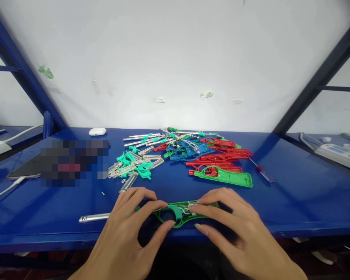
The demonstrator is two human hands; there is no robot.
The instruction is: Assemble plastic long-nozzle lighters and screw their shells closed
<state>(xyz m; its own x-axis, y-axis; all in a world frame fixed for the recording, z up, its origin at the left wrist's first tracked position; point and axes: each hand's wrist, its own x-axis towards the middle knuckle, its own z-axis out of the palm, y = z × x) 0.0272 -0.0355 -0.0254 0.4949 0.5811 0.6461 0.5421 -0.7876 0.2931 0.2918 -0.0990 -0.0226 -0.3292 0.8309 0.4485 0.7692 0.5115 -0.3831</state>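
A green long-nosed lighter (pixel 179 223), its casing open, lies at the table's front edge with a teal trigger (pixel 178 212) and thin white wires showing. Its silver barrel (pixel 93 217) sticks out to the left, partly behind my left hand. My left hand (pixel 134 221) grips the casing around the trigger loop, thumb on the near rim and index finger on the far side. Over the handle part, my right hand (pixel 236 225) presses its fingertips on the wires and a small clear piece inside; its thumb sits apart at the near side. The handle's far end is partly hidden by my right fingers.
Behind my hands lie teal triggers and clear tanks (pixel 134 167), blue shells (pixel 189 151), red shells (pixel 221 156), a green shell (pixel 230 177) and silver barrels (pixel 146 137). A screwdriver (pixel 265 174) rests right, a white earbud case (pixel 97 132) back left, a phone (pixel 26 167) left.
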